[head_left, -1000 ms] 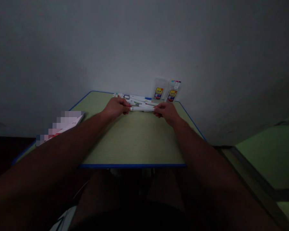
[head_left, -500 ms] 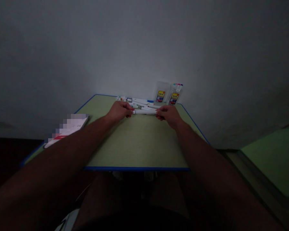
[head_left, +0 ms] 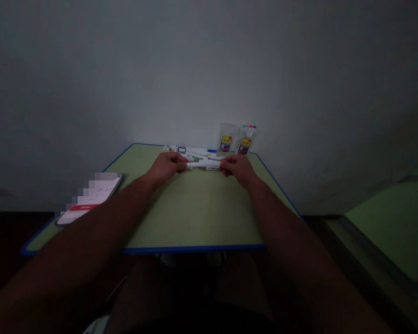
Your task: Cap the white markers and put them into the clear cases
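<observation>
Between my two hands a white marker (head_left: 202, 164) lies crosswise, a little above the far part of the table. The fingers of my left hand (head_left: 169, 165) are closed on its left end. My right hand (head_left: 237, 168) pinches the right end, and the fingertips cover that tip. Just behind and below are several loose white markers (head_left: 197, 152) with coloured ends, lying in a pile. Part of the pile is hidden by my hands and the held marker.
A clear plastic case (head_left: 226, 138) with a yellow label stands at the table's back edge. Beside it a second case (head_left: 245, 140) holds several markers upright. A tablet-like device (head_left: 90, 197), partly pixelated, rests at the left of the green table (head_left: 195, 213), which meets the wall (head_left: 209, 69).
The whole view has shifted slightly as the head moved. Both hands still grip the same white marker, which now looks slightly tilted, its right end higher.
</observation>
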`<action>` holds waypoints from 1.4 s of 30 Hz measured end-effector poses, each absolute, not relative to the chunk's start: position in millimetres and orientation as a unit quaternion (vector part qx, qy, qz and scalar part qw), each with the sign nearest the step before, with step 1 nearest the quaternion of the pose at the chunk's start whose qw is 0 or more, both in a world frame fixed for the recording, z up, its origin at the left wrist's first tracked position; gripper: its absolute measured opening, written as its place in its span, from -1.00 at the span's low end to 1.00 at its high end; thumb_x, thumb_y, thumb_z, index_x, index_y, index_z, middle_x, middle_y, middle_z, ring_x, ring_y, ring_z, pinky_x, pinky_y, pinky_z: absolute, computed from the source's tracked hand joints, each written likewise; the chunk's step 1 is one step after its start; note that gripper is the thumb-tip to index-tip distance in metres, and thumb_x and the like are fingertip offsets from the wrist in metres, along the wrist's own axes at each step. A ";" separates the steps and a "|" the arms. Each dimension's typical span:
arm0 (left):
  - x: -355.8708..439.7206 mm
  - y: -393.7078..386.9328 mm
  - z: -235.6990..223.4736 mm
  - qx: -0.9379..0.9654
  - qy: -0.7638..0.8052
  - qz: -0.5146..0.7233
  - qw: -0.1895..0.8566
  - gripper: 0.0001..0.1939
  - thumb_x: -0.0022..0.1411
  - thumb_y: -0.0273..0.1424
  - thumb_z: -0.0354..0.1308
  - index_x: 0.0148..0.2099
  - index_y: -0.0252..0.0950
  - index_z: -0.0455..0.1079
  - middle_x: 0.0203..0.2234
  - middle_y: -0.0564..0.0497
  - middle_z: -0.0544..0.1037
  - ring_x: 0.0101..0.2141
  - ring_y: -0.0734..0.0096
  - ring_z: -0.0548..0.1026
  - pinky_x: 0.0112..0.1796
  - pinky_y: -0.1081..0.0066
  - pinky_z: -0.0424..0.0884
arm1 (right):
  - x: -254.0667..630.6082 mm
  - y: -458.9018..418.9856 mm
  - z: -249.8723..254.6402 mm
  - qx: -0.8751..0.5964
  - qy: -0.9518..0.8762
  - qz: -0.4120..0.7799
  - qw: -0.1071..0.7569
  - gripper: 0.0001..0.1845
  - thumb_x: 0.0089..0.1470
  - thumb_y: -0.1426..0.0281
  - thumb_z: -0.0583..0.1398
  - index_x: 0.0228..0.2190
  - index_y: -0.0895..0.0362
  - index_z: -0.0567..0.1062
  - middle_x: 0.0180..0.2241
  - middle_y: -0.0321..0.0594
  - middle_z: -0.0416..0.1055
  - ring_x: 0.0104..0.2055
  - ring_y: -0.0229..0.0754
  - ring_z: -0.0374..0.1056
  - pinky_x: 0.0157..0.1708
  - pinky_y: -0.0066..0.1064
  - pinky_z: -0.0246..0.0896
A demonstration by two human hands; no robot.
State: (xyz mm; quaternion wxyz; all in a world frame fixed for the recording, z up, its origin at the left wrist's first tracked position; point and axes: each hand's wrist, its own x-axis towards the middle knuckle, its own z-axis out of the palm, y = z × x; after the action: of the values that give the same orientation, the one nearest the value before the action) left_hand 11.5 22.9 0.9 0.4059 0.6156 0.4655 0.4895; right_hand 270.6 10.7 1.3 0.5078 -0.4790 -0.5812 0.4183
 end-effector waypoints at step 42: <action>6.8 26.6 -1.2 0.574 0.457 0.529 0.427 -0.75 -0.19 -0.57 0.38 -0.35 -0.37 0.53 -0.57 0.03 0.54 -0.54 0.49 0.47 -0.39 0.43 0.44 | 261.6 15.1 -5.3 -0.483 -0.632 0.328 0.509 -0.74 -0.26 0.54 0.32 -0.43 0.12 0.42 -0.55 -0.40 0.39 -0.59 -0.34 0.30 -0.62 -0.49 0.29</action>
State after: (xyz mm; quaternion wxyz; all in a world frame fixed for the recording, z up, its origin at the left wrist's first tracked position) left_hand 6.8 26.6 -1.2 0.4268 0.5739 0.4568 0.5289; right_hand 261.6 15.1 -5.3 0.5094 -0.4826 -0.6323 0.3283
